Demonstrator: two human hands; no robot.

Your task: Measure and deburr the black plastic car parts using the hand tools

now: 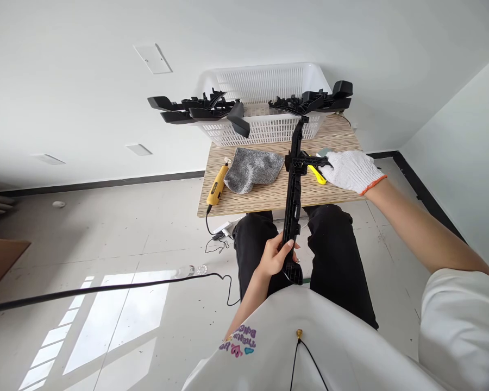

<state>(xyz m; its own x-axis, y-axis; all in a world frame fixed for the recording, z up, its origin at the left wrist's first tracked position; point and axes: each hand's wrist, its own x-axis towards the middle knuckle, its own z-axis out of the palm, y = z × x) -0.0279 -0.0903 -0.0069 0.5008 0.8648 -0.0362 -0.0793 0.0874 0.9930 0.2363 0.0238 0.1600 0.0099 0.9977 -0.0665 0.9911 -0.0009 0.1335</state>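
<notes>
A long black plastic part [294, 190] stands lengthwise in front of me, its lower end over my lap and its upper end before the basket. My bare left hand [275, 255] is wrapped around it near the lower end. A short ribbed branch of the part juts right. At the tip of that branch, my right hand [352, 171], in a white knit glove with an orange cuff, has its fingers closed; the glove partly hides them. A yellow-handled cutter [318, 175] lies on the table beside the glove, partly behind the branch. Left of the part lies a grey cloth [252, 169].
A yellow corded rotary tool [217, 187] lies at the left of the small wooden table [264, 204]. Behind, a white basket [261, 130] bears several black plastic parts [199, 108]. A black cable [106, 289] runs above the floor at left, near a power strip [225, 230].
</notes>
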